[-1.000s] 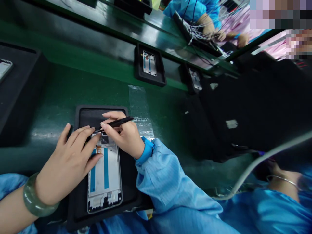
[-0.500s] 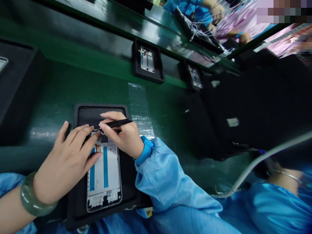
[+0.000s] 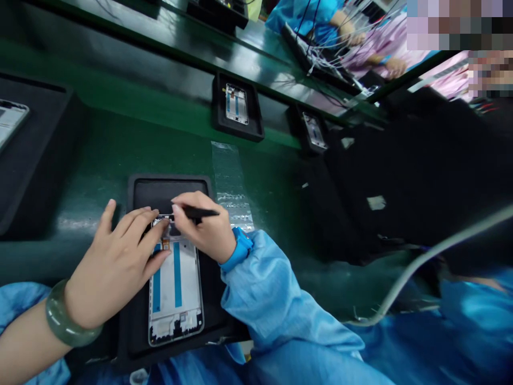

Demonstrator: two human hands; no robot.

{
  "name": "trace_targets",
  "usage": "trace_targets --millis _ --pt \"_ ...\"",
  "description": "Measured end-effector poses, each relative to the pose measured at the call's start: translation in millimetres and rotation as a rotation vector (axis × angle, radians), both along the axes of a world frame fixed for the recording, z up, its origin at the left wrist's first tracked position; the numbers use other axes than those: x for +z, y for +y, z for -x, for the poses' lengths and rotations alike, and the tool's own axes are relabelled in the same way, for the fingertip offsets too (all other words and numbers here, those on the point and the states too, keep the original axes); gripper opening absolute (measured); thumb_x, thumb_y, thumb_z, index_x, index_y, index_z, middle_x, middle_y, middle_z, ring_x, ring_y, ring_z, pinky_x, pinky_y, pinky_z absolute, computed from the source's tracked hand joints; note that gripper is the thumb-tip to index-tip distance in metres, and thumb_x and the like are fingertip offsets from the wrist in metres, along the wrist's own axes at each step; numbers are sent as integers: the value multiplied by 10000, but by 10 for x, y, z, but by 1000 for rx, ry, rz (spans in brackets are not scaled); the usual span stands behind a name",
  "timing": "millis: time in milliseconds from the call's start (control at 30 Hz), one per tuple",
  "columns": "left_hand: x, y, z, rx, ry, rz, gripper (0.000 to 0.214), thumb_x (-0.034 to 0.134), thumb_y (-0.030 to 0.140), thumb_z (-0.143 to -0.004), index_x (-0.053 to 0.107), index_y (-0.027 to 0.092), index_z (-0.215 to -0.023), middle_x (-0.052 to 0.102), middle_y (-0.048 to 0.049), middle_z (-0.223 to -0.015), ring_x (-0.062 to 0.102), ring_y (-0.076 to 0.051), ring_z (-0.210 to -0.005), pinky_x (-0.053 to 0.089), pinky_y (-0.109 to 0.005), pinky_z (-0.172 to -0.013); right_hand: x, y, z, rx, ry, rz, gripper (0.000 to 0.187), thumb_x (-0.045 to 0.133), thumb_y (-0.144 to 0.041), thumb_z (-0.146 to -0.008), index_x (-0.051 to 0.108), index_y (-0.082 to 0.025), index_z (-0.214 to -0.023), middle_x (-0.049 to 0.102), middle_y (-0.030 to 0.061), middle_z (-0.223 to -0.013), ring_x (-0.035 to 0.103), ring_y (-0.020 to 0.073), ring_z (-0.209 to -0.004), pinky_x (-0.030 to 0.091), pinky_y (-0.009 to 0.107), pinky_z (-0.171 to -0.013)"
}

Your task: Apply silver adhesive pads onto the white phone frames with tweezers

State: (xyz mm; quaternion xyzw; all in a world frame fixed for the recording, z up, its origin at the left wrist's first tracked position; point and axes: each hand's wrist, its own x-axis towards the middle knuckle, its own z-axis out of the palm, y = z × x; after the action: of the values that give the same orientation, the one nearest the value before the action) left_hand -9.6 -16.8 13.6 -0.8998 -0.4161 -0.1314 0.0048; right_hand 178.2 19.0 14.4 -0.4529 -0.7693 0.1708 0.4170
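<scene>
A phone frame (image 3: 188,278) with two blue strips lies in a black foam tray (image 3: 138,347) in front of me. My left hand (image 3: 124,256) rests with fingers spread over its upper left part, fingertips near a small orange flex cable (image 3: 165,244). In my right hand (image 3: 208,230) is a slim black tool (image 3: 204,212), perhaps tweezers, pinched between thumb and fingers. Its tip sits by the top edge of the frame, partly covered by my fingers.
Beyond the tray, a strip of clear film (image 3: 230,176) is stuck to the green bench (image 3: 120,144). Further phone frames lie in black trays (image 3: 256,131) along the back. A large dark block (image 3: 40,176) stands left, dark covered stacks (image 3: 420,176) right. Co-workers' hands (image 3: 352,37) show across the bench.
My right hand and the tool have shifted slightly right and away from the frame's top edge. My left hand stays on the frame. The whole view has shifted a little.
</scene>
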Motion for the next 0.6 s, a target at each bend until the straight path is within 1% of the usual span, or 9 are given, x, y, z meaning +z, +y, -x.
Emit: trace_targets --millis 67,100,167,200,300,400,467,533,600 --pt "-19 8 2 13 -38 26 398 468 365 -917 570 132 -1222 586 -178 -1222 549 -343 -1132 324 -660 -1036 84 76 -149 -76 20 11 144 481 -236 -939 611 -207 -995 685 36 -932 651 156 -864 542 304 -796" --pt "-25 11 2 16 -60 43 385 473 359 -916 569 141 -1219 587 -167 -1216 546 -335 -1133 337 -649 -1034 125 133 -239 -109 -29 3 164 463 -227 -947 612 -210 -1015 680 46 -959 637 175 -917 529 337 -837" --pt "-30 14 -2 18 -91 68 360 478 340 -914 569 155 -1209 591 -153 -1197 544 -323 -1130 357 -636 -1029 176 272 -401 -144 -264 -11 218 442 -182 -941 622 -206 -1060 669 75 -1036 575 233 -1065 468 426 -950" --pt "-28 13 -5 17 -95 74 346 478 333 -914 574 163 -1200 592 -149 -1191 544 -321 -1128 361 -637 -1024 179 344 -458 -127 -408 26 248 444 -168 -933 617 -194 -1109 654 93 -1107 549 253 -1104 445 451 -975" --pt "-17 6 -4 13 -79 71 317 478 329 -915 591 191 -1177 590 -145 -1205 549 -324 -1124 352 -662 -1013 127 531 -497 -4 -703 227 297 455 -230 -953 587 -148 -1206 615 124 -1192 568 245 -1089 462 403 -953" --pt "-4 7 18 26 -102 73 356 484 353 -918 558 196 -1229 573 -148 -1247 522 -324 -1184 349 -661 -1023 92 686 -462 31 -831 341 311 434 -311 -976 589 -164 -1202 615 104 -1179 596 218 -1081 498 325 -872" --pt "15 22 41 59 -131 64 393 478 360 -924 522 190 -1276 552 -151 -1287 476 -323 -1253 343 -653 -1041 124 826 -503 -53 -878 367 300 439 -336 -973 601 -196 -1183 617 86 -1203 594 212 -1110 490 300 -873" --pt "45 43 64 104 -148 39 398 468 348 -930 513 178 -1287 529 -155 -1325 431 -325 -1302 324 -656 -1058 190 1026 -612 -226 -869 397 300 445 -348 -966 612 -202 -1169 615 92 -1234 588 216 -1138 465 290 -916" --pt "77 62 82 143 -152 8 385 462 328 -933 522 168 -1277 514 -160 -1348 397 -330 -1332 308 -661 -1068 260 1275 -727 -403 -843 407 340 423 -336 -963 606 -147 -1178 607 152 -1247 594 269 -1136 460 342 -933"
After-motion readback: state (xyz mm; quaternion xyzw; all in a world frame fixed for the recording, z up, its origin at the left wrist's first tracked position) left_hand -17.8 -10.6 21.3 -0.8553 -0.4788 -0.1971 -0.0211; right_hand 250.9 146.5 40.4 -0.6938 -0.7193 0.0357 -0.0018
